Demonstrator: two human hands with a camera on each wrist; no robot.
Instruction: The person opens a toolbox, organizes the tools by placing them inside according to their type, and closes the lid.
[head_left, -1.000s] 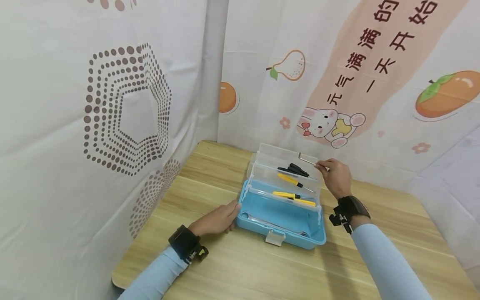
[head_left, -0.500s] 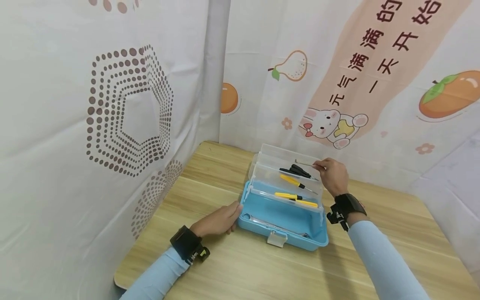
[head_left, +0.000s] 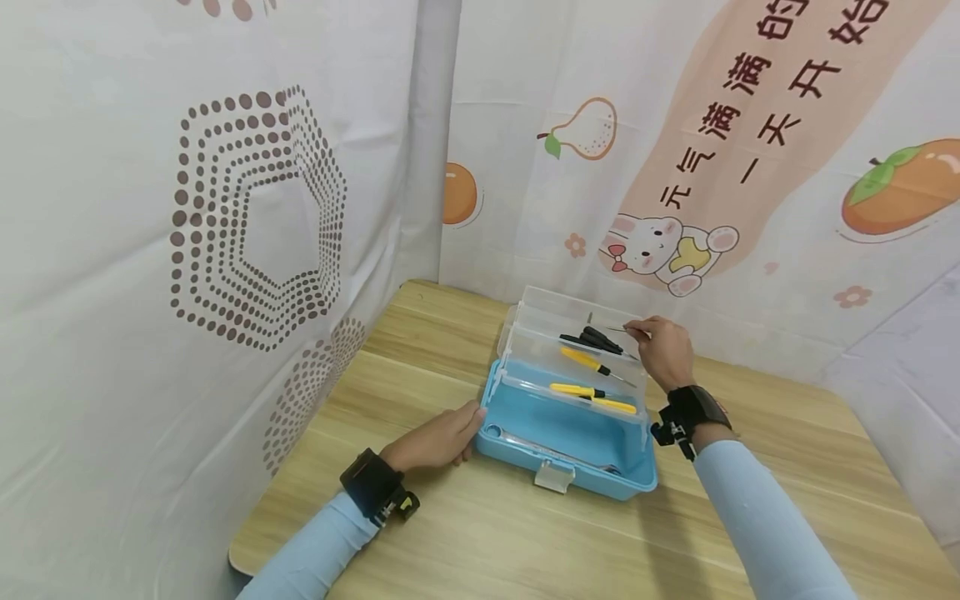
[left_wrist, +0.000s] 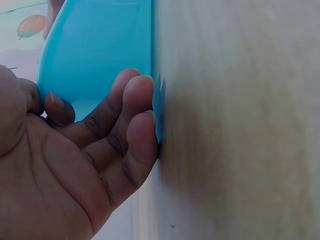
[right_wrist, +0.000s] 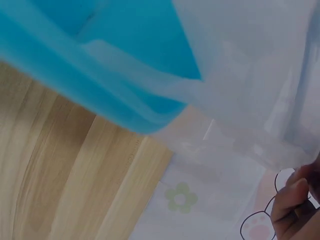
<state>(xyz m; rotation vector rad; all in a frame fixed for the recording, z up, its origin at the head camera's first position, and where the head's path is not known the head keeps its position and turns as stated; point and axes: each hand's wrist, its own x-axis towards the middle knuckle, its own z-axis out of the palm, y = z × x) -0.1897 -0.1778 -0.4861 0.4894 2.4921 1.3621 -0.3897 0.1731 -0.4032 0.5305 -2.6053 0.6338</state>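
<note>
A blue toolbox (head_left: 562, 412) stands on the table with its clear lid and clear tray swung up and back. At its left end my left hand (head_left: 438, 437) holds the corner; the left wrist view shows the fingers (left_wrist: 137, 137) bent against the blue outer wall. Over the raised tray, my right hand (head_left: 666, 350) pinches a thin L-shaped hex key (head_left: 615, 328), its bent end pointing up at the left. Black-handled tools (head_left: 596, 339) and yellow-handled screwdrivers (head_left: 581, 360) lie in the clear tray. In the right wrist view only some fingers (right_wrist: 290, 200) show.
Inside the toolbox's bottom lies a long metal wrench (head_left: 551, 450). A white latch (head_left: 555, 476) hangs on the front. Wood-grain table (head_left: 450, 542) surrounds the box. Printed white curtains (head_left: 510, 217) hang behind and to the left.
The hex key has turned in my right hand, its bent end shifting slightly left and now pointing up. The right hand has moved little; the left hand stays at the toolbox.
</note>
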